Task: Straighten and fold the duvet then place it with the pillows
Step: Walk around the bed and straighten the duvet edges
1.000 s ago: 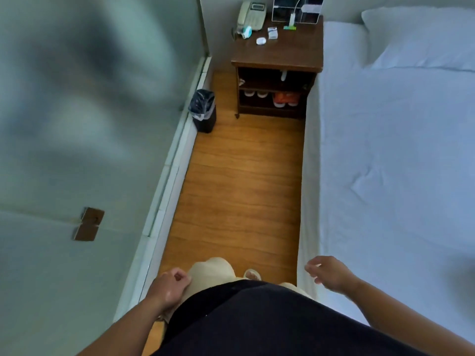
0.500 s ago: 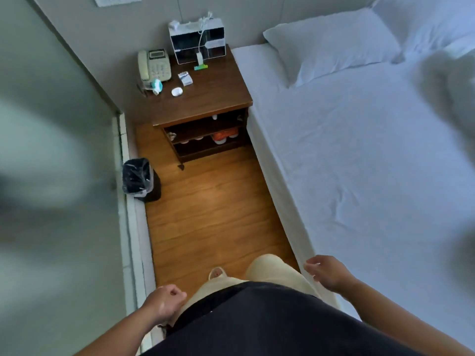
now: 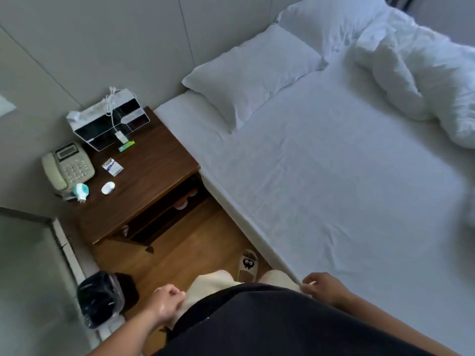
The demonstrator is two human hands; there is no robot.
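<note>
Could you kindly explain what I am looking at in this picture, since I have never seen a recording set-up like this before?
There is no machine here. A person wears a wide-angle camera on the head, so the single picture looks forward and down over their own body. At the bottom you see the left hand and the right hand, both loosely curled and holding nothing. The person stands on a wooden floor beside a bed. At its head lie the near pillow and the far pillow. The white duvet lies crumpled at the bed's far side, not yet folded. To the left stands a nightstand with a telephone and small items on it. A black-lined bin sits on the floor by the wall.
</note>
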